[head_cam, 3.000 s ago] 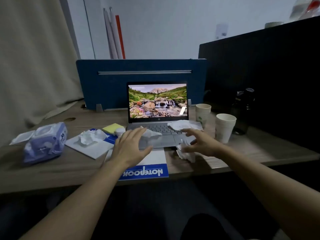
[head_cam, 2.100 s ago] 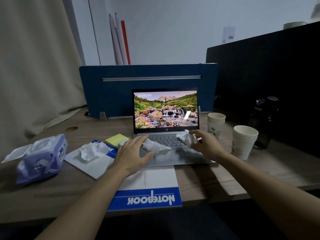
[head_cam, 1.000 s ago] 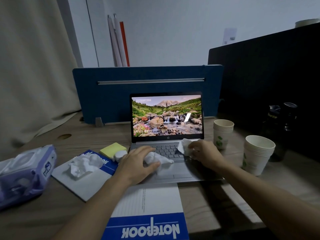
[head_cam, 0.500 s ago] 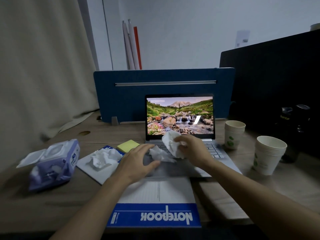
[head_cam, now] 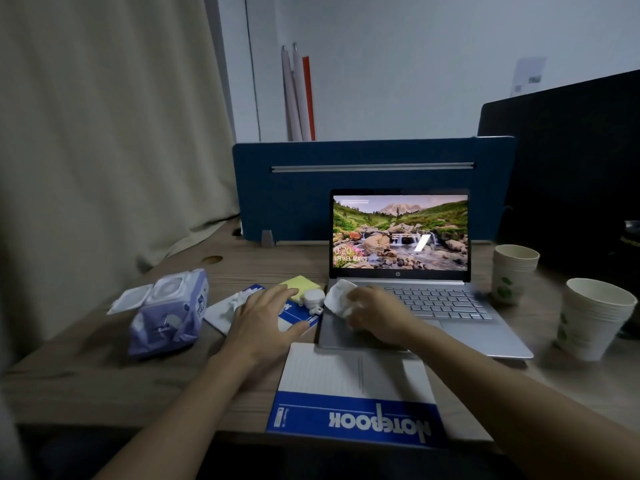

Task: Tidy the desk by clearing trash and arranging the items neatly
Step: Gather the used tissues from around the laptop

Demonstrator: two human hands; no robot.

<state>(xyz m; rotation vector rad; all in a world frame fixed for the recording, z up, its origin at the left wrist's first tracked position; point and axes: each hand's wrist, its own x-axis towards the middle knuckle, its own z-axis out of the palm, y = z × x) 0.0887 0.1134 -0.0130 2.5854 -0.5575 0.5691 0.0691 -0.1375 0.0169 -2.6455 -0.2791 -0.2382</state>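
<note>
My right hand is shut on a wad of crumpled white tissue over the left front corner of the open laptop. My left hand hovers open, fingers spread, above a blue-and-white notebook left of the laptop. It covers most of another crumpled tissue lying there. The laptop keyboard shows no tissue on it. A second notebook marked NOTEBOOK lies at the desk's front edge, partly under the laptop's front.
A purple wet-wipes pack with its lid open lies at the left. Yellow sticky notes and a small white object sit beside the laptop. Two stacks of paper cups stand at the right. A blue divider closes the back.
My right hand has carried its tissue left to the laptop's corner, and the tissue on the keyboard is gone from there. My left hand has left the laptop for the notebook.
</note>
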